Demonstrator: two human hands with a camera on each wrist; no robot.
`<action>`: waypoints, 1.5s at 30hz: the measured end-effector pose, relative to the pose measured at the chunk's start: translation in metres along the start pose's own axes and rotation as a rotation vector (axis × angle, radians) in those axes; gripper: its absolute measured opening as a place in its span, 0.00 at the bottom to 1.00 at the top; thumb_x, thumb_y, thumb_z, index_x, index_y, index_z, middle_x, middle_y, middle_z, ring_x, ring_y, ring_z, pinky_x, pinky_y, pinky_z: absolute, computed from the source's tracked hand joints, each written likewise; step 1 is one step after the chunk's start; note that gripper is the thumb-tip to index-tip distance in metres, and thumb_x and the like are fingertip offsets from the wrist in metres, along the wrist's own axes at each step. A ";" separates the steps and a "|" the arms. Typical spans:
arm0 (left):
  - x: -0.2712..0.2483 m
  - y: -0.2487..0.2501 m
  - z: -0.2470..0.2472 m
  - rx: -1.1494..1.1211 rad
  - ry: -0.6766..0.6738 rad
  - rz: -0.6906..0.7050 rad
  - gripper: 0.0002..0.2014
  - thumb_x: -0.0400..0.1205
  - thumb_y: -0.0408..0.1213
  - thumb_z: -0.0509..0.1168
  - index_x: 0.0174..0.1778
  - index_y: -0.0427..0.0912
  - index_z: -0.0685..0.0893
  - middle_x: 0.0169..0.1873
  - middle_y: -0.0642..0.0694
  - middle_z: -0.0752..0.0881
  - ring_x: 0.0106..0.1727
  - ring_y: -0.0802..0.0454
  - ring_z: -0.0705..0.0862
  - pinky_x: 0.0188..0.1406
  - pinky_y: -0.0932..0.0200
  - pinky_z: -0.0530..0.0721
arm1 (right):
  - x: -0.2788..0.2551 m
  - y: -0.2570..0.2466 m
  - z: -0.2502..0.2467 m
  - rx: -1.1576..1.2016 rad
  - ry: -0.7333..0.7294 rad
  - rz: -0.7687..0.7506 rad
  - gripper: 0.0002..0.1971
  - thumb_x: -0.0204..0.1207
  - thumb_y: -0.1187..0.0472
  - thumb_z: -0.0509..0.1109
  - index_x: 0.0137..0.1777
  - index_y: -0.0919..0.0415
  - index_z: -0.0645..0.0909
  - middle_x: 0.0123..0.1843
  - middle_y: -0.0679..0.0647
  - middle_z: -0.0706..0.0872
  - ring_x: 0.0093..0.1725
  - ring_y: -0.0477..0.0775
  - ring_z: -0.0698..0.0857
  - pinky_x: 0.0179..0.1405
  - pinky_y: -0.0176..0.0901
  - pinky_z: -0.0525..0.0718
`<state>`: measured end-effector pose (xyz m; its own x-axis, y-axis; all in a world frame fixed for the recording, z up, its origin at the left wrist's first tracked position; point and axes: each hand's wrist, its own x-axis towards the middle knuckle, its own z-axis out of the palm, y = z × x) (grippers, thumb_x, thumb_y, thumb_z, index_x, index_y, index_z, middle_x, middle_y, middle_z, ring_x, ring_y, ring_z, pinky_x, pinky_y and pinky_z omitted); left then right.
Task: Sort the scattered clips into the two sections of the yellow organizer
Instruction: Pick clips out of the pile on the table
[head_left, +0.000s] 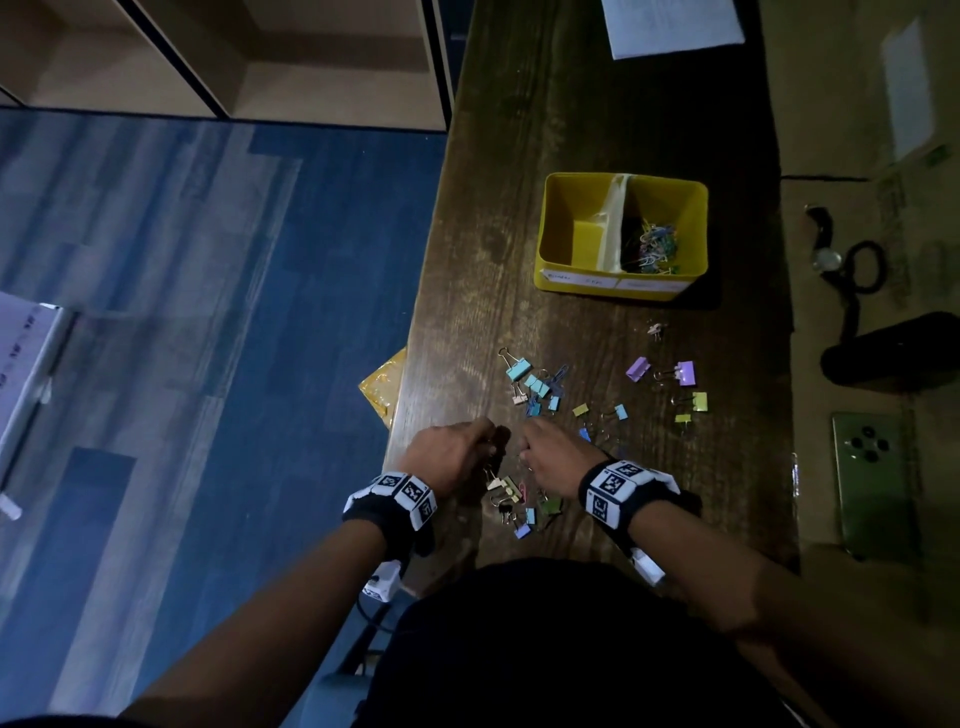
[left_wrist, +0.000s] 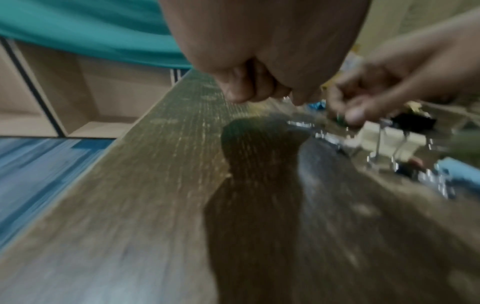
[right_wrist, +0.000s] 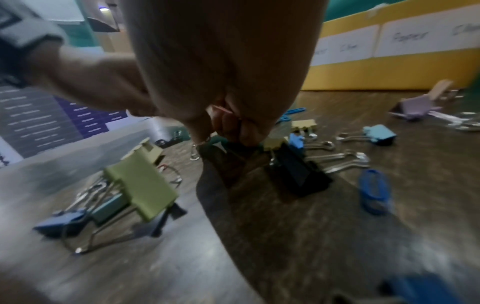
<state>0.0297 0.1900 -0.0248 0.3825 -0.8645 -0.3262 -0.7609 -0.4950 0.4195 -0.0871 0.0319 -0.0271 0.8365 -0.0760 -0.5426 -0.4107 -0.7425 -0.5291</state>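
- My left hand (head_left: 451, 453) is curled, fingertips pinched together low over the dark wooden tabletop (head_left: 519, 218); what it grips, can't tell.
- My right hand (head_left: 558, 451) pinches something small, blurred.
- Pastel binder clips (head_left: 535, 387) lie scattered near both hands.
- Yellow two-section organizer (head_left: 563, 208) sits farther back, paper clips in its right section.

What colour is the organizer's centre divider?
Cream-white, the divider splitting the yellow organizer; clearest in the head view.

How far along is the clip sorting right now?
Partly done. Paper clips fill the right section of the yellow organizer; its left section looks empty. Both hands, left and right, are curled over the near pile. Binder clips are scattered on the table.
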 end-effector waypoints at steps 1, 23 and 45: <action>-0.001 0.000 0.001 0.021 -0.012 0.029 0.13 0.86 0.49 0.55 0.62 0.48 0.75 0.50 0.49 0.87 0.42 0.46 0.86 0.42 0.55 0.82 | -0.001 0.002 -0.002 0.034 0.014 -0.001 0.04 0.78 0.65 0.62 0.49 0.57 0.69 0.52 0.55 0.75 0.47 0.55 0.79 0.48 0.53 0.82; -0.008 -0.007 0.004 -0.087 -0.089 -0.117 0.10 0.88 0.46 0.50 0.60 0.45 0.63 0.44 0.37 0.87 0.34 0.40 0.80 0.35 0.55 0.73 | -0.028 0.000 -0.013 0.364 -0.203 0.154 0.12 0.80 0.54 0.60 0.35 0.56 0.72 0.35 0.53 0.76 0.36 0.52 0.75 0.41 0.46 0.71; -0.029 0.008 0.026 -0.354 -0.214 0.014 0.18 0.80 0.30 0.57 0.62 0.49 0.84 0.55 0.48 0.89 0.54 0.52 0.87 0.60 0.56 0.83 | -0.039 0.016 -0.003 -0.101 -0.159 -0.036 0.12 0.78 0.56 0.64 0.60 0.50 0.81 0.57 0.51 0.86 0.54 0.55 0.85 0.51 0.47 0.83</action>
<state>-0.0012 0.2135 -0.0345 0.2273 -0.8522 -0.4712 -0.5238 -0.5149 0.6786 -0.1250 0.0212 -0.0129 0.7788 0.0519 -0.6252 -0.3363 -0.8067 -0.4859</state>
